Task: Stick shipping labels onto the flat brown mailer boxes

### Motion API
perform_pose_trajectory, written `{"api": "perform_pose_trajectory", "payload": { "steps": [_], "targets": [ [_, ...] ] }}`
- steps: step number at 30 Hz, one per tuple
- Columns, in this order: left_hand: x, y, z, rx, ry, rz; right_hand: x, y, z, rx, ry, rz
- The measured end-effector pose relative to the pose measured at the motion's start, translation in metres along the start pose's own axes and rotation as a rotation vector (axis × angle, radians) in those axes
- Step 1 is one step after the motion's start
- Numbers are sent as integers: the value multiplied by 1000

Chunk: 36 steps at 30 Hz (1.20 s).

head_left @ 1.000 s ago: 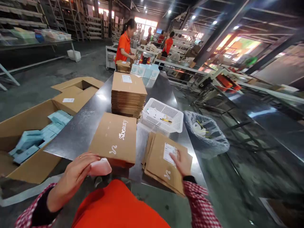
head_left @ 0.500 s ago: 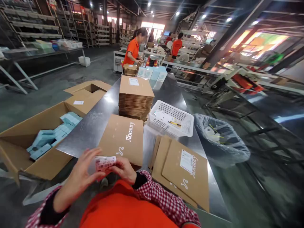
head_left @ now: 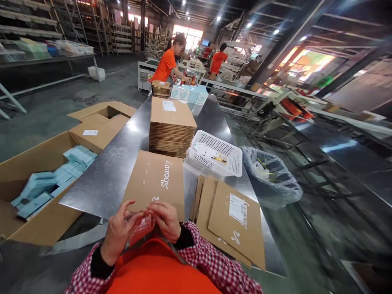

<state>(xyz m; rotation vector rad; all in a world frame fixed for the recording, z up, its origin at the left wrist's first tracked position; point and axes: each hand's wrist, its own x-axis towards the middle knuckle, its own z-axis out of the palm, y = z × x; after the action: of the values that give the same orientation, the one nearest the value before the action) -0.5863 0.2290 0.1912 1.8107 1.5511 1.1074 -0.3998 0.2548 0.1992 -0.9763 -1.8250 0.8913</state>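
Observation:
Between my two hands, in front of my orange apron, is a small see-through barcode label [head_left: 144,224] with printing and a red tint. My left hand [head_left: 118,230] pinches its left side between thumb and fingers. The bent fingers of my right hand [head_left: 167,220] grip the upper right edge. Just beyond my fingers lies a flat brown carton [head_left: 153,179] printed "beauty" in white. To the right, more flat cartons [head_left: 235,220] overlap, the top one bearing a white label [head_left: 237,207].
A tall stack of flat cartons [head_left: 172,132] stands farther along the metal table [head_left: 107,163]. Beside it is a white basket [head_left: 235,157] holding papers and a pen. Left, an open box [head_left: 45,220] contains light-blue boxes; right hangs a lined bin [head_left: 275,188]. A co-worker [head_left: 165,65] stands at the far end.
My left hand has closed in from an open spread to a pinch on the label. Both hands sit slightly lower and closer together. The view has turned slightly right.

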Motion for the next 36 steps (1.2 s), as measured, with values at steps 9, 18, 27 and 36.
{"api": "perform_pose_trajectory", "payload": {
  "steps": [9,18,27,36],
  "targets": [
    [-1,-64,-7,302,-62,512,122,81,-85,0,314,330],
    [8,-79,24,175,-4,512,140,103,-55,-712,-31,419],
    [5,-81,21,190,-21,500,124,102,-11,-856,-190,146],
    [9,-63,15,205,-116,520,140,119,-90,-681,125,389]
  ]
}}
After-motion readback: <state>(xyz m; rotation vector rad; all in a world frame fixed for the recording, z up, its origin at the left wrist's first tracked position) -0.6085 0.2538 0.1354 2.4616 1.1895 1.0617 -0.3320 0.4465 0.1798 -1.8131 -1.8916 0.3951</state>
